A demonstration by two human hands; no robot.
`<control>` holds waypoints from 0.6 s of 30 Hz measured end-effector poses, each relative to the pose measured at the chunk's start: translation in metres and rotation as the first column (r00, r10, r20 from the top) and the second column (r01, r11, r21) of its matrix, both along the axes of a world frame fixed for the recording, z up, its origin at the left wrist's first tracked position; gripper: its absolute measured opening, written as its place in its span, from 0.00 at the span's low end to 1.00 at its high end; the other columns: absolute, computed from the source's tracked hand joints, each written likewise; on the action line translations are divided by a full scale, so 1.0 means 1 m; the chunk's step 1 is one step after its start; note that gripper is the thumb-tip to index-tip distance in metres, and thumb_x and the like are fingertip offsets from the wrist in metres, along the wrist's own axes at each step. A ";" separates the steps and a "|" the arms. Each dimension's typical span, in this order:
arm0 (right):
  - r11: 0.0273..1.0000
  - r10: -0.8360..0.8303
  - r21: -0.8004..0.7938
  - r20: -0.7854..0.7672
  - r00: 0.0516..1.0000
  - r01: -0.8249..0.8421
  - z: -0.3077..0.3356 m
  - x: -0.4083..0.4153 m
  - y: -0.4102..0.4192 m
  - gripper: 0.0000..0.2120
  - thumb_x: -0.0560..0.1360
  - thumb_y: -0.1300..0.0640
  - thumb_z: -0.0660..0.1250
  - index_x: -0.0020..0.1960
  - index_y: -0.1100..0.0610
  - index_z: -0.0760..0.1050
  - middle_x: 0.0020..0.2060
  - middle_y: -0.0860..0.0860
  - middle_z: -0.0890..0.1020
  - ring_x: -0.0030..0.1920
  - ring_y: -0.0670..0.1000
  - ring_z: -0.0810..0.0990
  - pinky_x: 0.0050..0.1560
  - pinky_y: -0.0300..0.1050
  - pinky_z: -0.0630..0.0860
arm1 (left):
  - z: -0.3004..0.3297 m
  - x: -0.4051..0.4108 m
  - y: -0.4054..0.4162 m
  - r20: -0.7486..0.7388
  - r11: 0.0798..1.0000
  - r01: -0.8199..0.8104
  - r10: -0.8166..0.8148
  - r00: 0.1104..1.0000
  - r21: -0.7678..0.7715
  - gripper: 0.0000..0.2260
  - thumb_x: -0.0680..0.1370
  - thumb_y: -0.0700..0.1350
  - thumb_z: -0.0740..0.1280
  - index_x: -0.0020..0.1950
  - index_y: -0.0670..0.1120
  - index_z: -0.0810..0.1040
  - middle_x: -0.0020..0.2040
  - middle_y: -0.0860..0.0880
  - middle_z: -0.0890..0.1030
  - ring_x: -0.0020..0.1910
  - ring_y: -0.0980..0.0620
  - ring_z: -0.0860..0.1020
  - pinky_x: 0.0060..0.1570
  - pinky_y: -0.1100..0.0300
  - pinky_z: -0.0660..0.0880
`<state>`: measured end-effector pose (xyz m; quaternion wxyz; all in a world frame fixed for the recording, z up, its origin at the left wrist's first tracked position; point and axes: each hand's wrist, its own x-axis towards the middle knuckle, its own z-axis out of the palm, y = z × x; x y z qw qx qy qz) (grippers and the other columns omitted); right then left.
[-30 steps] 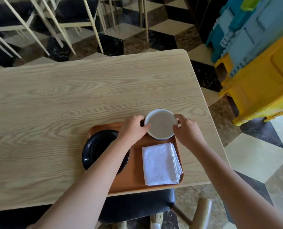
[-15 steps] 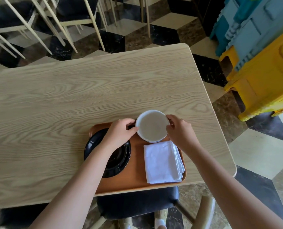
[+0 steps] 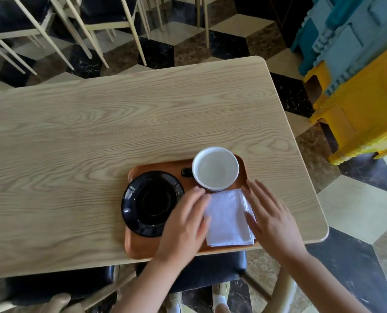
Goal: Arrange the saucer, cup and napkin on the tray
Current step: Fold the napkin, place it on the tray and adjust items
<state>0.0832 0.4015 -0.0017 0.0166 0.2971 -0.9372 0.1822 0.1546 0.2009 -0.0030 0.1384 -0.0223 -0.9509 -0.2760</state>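
Café or dining hall, wooden table (image 3: 120, 123), stacked chairs (image 3: 79, 23), checkered marble floor (image 3: 188, 41)

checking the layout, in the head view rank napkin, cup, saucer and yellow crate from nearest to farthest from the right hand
From the right hand:
1. napkin, touching its fingers, just left.
2. cup, beyond it, tray's far right corner.
3. saucer, left end of tray.
4. yellow crate, on the floor, far right.

One orange tray (image 3: 156, 248) carries one black saucer (image 3: 150, 204), one white cup (image 3: 215, 169) and one folded white napkin (image 3: 229, 219). Two hands, left (image 3: 183, 229) and right (image 3: 272, 224), over one wooden table (image 3: 97, 136).
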 end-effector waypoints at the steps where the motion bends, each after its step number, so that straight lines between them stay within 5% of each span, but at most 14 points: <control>1: 0.994 0.061 0.091 0.023 0.998 -0.063 -0.007 0.010 0.005 0.24 0.76 0.52 0.55 0.71 0.58 0.64 0.71 0.57 0.66 0.72 0.54 0.61 0.70 0.50 0.58 | -0.010 0.011 0.010 0.046 0.994 0.083 -0.080 0.996 -0.065 0.18 0.77 0.44 0.62 0.66 0.43 0.71 0.66 0.42 0.73 0.68 0.49 0.67 0.67 0.56 0.66; 4: 0.961 0.102 0.247 0.101 0.990 -0.125 -0.024 0.029 0.010 0.25 0.79 0.48 0.46 0.73 0.55 0.57 0.74 0.55 0.60 0.75 0.52 0.50 0.72 0.49 0.47 | -0.033 0.026 0.034 0.235 0.963 0.195 -0.149 0.960 -0.188 0.22 0.77 0.49 0.57 0.71 0.46 0.65 0.71 0.41 0.67 0.71 0.46 0.64 0.66 0.53 0.68; 7: 0.962 0.081 0.247 0.147 0.986 -0.116 -0.031 0.034 0.008 0.26 0.80 0.48 0.38 0.71 0.57 0.61 0.72 0.55 0.62 0.75 0.48 0.46 0.71 0.46 0.47 | -0.040 0.025 0.040 0.353 0.964 0.174 -0.095 0.931 -0.201 0.23 0.77 0.51 0.55 0.71 0.47 0.65 0.73 0.42 0.65 0.72 0.46 0.62 0.65 0.52 0.69; 18: 0.964 0.054 0.256 0.103 0.993 -0.079 -0.032 0.047 -0.013 0.27 0.80 0.50 0.37 0.70 0.60 0.64 0.71 0.57 0.65 0.75 0.48 0.45 0.71 0.48 0.49 | -0.037 0.037 0.027 0.380 0.950 0.160 -0.047 0.924 -0.270 0.22 0.78 0.50 0.54 0.72 0.47 0.64 0.73 0.42 0.64 0.73 0.47 0.61 0.67 0.52 0.67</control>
